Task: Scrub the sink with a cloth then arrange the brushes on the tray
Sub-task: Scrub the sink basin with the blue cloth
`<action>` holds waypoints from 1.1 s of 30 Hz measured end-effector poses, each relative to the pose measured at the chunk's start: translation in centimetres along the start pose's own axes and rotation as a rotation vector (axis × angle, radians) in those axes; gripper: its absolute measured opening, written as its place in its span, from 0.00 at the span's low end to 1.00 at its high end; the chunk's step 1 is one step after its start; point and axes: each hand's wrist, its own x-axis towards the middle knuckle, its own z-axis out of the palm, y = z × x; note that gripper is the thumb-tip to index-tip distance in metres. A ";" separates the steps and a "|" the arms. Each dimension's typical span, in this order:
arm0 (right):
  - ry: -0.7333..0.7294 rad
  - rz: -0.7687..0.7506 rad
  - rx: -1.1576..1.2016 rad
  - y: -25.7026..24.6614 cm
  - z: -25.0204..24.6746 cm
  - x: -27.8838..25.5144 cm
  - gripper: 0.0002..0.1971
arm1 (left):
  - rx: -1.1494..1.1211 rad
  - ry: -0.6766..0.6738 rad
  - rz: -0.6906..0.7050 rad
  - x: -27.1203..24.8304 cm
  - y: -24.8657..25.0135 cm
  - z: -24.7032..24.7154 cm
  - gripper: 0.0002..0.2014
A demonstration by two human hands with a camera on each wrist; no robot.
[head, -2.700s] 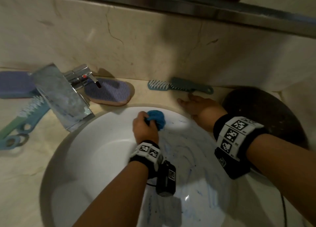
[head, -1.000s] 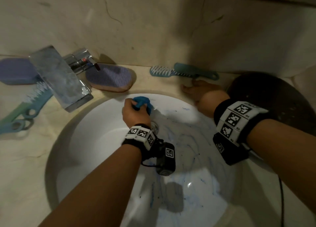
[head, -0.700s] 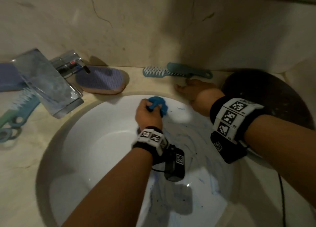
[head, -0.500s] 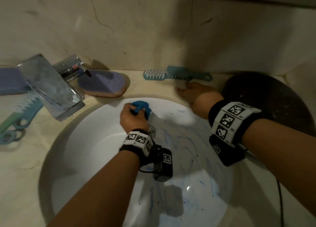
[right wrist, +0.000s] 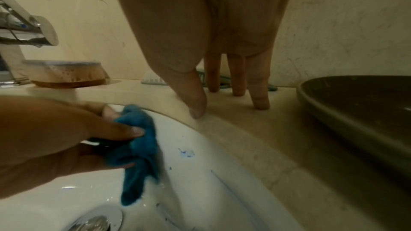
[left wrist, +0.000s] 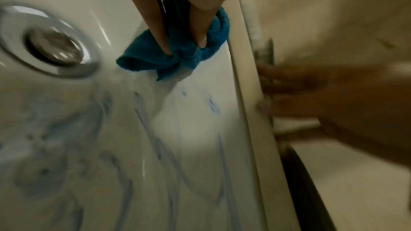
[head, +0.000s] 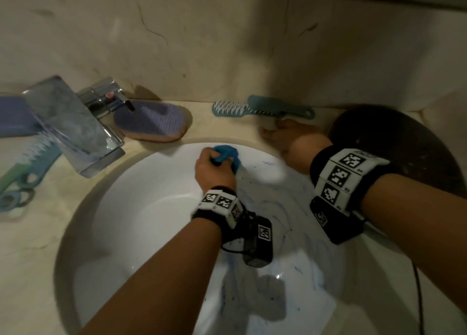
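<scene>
Nearby, teal brush (head: 262, 108) beside tray (head: 394, 142).

The left forearm reaches forward and slightly right, bare up to a black wristband set with white coded squares; a small black camera block hangs under the wrist. The left hand (head: 213, 165) is knuckles-up, its fingers (left wrist: 159, 29) curled down and bunched tight round what it grips, thumb closing from the side. The right forearm comes in from the right edge, wearing a wider black band with the same coded squares and a black block beneath. The right hand (head: 288, 135) lies palm-down, its fingers (right wrist: 259, 90) straight and spread, tips pressing down, the thumb angled apart from them.
</scene>
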 end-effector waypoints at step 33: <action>-0.051 0.158 0.107 -0.9 -0.2 0.8 0.34 | 0.065 0.239 -0.102 1.7 0.1 -6.0 0.03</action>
